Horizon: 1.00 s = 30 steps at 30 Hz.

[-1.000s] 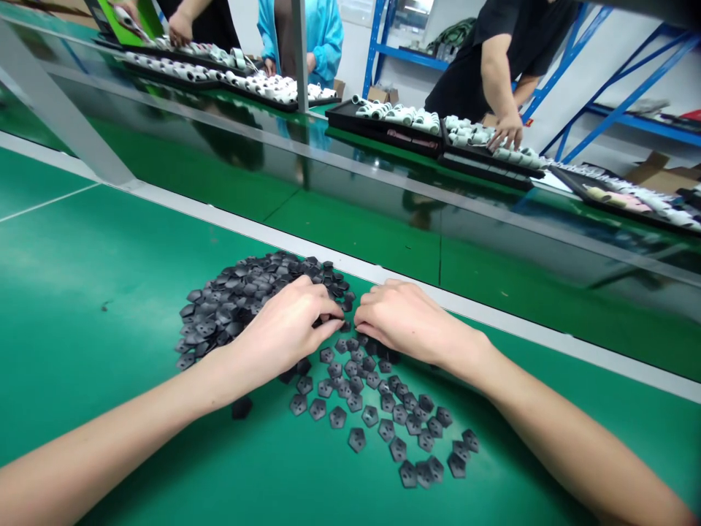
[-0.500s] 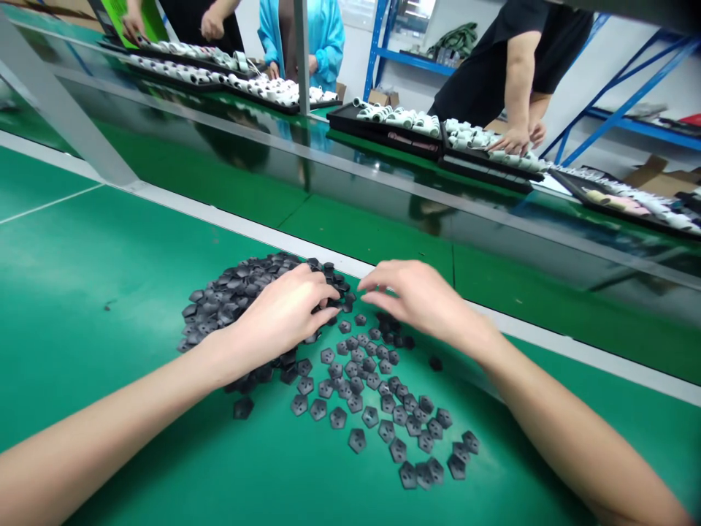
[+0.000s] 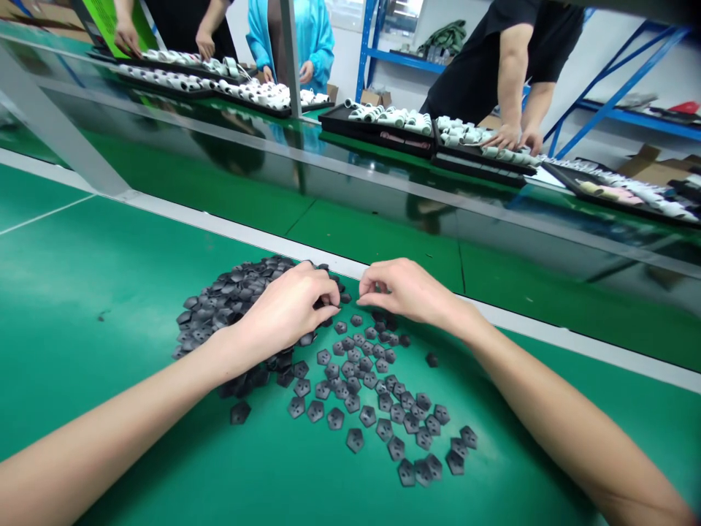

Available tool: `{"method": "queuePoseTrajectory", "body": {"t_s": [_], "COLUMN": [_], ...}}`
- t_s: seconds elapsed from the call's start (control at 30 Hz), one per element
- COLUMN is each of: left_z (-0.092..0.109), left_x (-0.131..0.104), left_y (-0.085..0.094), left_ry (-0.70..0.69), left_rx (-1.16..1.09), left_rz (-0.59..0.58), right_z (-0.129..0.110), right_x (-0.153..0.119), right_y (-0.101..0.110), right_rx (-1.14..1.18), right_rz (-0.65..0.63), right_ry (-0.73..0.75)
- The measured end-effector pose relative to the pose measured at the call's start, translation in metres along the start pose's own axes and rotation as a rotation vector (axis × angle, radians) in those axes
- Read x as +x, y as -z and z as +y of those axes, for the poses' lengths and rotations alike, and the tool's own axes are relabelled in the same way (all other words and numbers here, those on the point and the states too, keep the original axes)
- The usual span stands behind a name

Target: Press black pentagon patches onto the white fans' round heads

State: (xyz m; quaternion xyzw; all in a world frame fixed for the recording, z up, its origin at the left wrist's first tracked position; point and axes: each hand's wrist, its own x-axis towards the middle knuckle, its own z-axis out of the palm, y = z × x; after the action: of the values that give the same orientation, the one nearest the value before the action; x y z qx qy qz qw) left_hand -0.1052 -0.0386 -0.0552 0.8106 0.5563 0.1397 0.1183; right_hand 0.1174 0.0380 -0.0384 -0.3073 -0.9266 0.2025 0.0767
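A heap of small black pentagonal pieces (image 3: pixel 219 310) lies on the green work surface, with many single ones (image 3: pixel 352 402) spread flat to its right. These show small holes in their faces. My left hand (image 3: pixel 299 296) rests over the right side of the heap, its fingers curled in toward the thumb; whatever is between the tips is hidden. Just across a narrow gap, my right hand (image 3: pixel 402 291) is bent into a pinch above the far end of the spread pieces. Nothing can be made out between its fingertips.
A white strip (image 3: pixel 180 215) edges my surface at the far side, with a slanted grey post (image 3: pixel 82 139) at left. Beyond a green belt (image 3: pixel 377 226), co-workers handle white cylindrical parts (image 3: pixel 391 117) in black trays (image 3: pixel 377 139). Blue shelving (image 3: pixel 405 60) stands behind.
The fingers of both my hands have curled in closer to the thumbs, most clearly on the right. The scattered pieces lie as before; the view has shifted slightly.
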Motion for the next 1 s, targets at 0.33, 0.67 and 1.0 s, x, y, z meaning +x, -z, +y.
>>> {"method": "queuePoseTrajectory", "body": {"t_s": [0.33,0.67,1.0], "left_z": [-0.014,-0.030,-0.016], "left_x": [-0.017,-0.033,-0.033], "left_y": [0.016,0.039,0.027], "left_ry": [-0.222,0.113,0.150], "left_rx": [-0.075,-0.080,0.013], "left_rz": [0.075,-0.092,-0.191], "right_z": [0.001,0.008,-0.024], "right_x": [-0.014,-0.011,0.011], "right_y": [0.027,0.021,-0.030], "right_rx": [-0.005,0.019,0.063], "right_rz": [-0.249,-0.142,0.069], "right_ry": [-0.092,-0.082,0.250]}}
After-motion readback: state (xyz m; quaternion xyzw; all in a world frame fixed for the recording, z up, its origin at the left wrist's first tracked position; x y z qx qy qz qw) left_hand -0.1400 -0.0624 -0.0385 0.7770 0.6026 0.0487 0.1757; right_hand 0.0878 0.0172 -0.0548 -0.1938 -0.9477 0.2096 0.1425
